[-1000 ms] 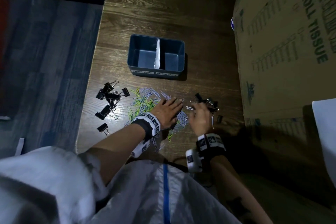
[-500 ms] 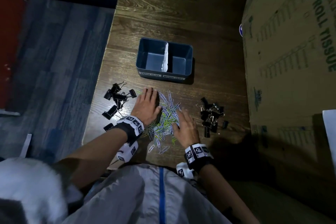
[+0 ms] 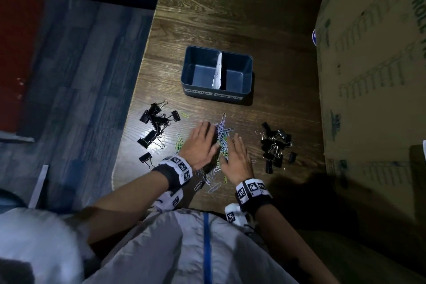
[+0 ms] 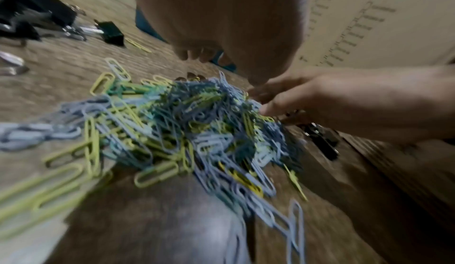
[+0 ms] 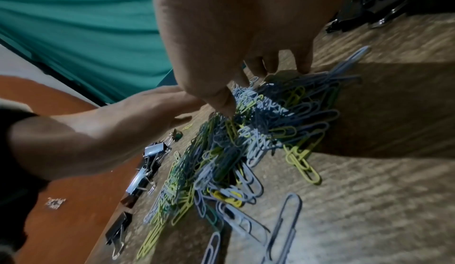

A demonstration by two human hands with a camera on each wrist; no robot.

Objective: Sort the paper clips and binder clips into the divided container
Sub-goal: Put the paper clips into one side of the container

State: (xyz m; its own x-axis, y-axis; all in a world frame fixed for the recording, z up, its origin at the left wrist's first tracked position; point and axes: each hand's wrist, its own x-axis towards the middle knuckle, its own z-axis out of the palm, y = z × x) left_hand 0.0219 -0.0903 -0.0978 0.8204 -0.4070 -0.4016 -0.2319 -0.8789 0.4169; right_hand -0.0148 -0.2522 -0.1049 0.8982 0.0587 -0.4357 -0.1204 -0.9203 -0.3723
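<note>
Dark wood tabletop (image 3: 230, 18). Heap of blue and yellow wire paper clips (image 3: 221, 143) between my flat, open left hand (image 3: 200, 145) and right hand (image 3: 237, 159); empty blue divided plastic container (image 3: 196, 57) above, centre frame.

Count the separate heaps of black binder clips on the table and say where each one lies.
2. One heap of binder clips lies left of the left hand, near the table edge. The other heap lies right of the right hand. Clips within each overlap.
</note>
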